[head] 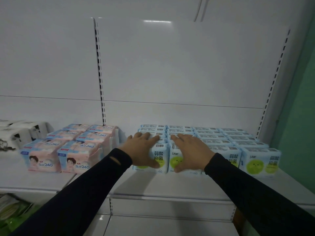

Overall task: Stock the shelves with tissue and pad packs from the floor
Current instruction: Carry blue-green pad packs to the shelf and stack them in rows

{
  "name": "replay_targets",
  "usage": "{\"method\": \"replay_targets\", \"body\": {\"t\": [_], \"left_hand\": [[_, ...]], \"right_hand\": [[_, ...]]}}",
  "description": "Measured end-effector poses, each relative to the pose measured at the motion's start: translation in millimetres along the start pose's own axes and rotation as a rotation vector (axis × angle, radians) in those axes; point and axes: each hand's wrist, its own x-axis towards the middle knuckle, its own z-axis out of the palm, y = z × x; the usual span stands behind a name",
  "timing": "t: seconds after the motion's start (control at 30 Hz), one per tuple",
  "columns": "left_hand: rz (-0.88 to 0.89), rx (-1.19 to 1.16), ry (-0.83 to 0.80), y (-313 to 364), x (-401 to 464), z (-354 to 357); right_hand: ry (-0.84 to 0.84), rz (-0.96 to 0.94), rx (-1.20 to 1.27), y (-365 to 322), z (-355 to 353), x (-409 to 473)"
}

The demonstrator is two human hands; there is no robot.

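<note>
Your left hand (144, 147) lies spread over the leftmost row of blue packs (209, 147), fingers straight along the tops, thumb down the front face of the front pack. Your right hand (190, 149) does the same on the next row: fingers flat on top, thumb against the green-dot front. Neither hand grips; both press. Blue packs stand in four rows on the white shelf (153, 188), touching side by side, right of centre. Pink packs (68, 147) sit in two rows to the left, apart from the blue. White packs (18, 133) lie at the far left, blurred. Both sleeves are dark.
</note>
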Motion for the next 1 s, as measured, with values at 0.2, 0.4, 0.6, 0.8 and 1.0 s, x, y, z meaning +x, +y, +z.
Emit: {"method": "replay_targets", "body": {"t": [0.2,0.4,0.6,0.8,1.0], "left_hand": [[-0.036,-0.086,-0.048,-1,2,-1],[-0.049,-0.102,-0.065,3,0,-4],[-0.09,-0.119,-0.072,0,-3,-8],[-0.1,-0.076,-0.072,3,-1,-7],[-0.07,-0.107,-0.055,0,-3,-17]], "right_hand": [[0.002,-0.032,0.001,3,1,6],[0.005,-0.059,0.01,5,0,3],[0.046,-0.075,-0.018,11,-3,-6],[0.079,-0.048,0.019,14,-4,-13],[0.108,0.047,0.085,55,-17,-41]]}}
